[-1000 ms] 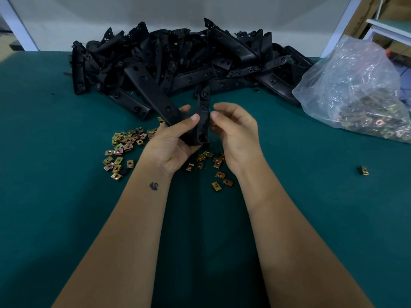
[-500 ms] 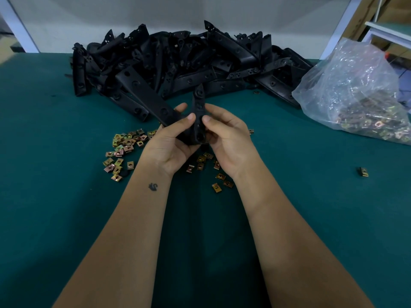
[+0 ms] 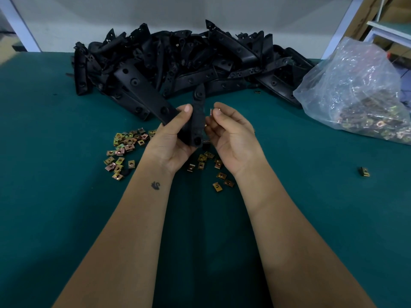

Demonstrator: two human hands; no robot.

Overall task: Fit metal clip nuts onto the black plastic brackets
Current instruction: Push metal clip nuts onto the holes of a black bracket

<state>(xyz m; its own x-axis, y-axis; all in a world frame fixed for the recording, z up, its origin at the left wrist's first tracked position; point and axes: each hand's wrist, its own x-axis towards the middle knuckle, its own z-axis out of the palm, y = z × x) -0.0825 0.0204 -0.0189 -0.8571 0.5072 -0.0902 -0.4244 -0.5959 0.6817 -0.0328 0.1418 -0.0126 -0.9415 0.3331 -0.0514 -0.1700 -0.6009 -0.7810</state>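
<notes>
My left hand (image 3: 175, 138) grips a black plastic bracket (image 3: 196, 117) above the worktop (image 3: 55, 196), fingers and thumb curled round its lower half, so that it stands nearly upright with its far end tipped away from me. My right hand (image 3: 231, 134) is just beside the bracket, apart from it, with a metal clip nut (image 3: 210, 112) pinched between thumb and forefinger at about the bracket's middle height; the nut is edge-on to me and too small to make out further. Beneath my hands loose clip nuts (image 3: 126, 145) lie scattered on the green worktop, a denser patch to the left and a thinner one (image 3: 219, 174) under my right wrist, with 1 stray nut (image 3: 364, 171) well apart to the right. A heap of black brackets (image 3: 178, 61) fills the far side of the worktop. At the right a clear plastic bag (image 3: 355, 90) holds more nuts.
</notes>
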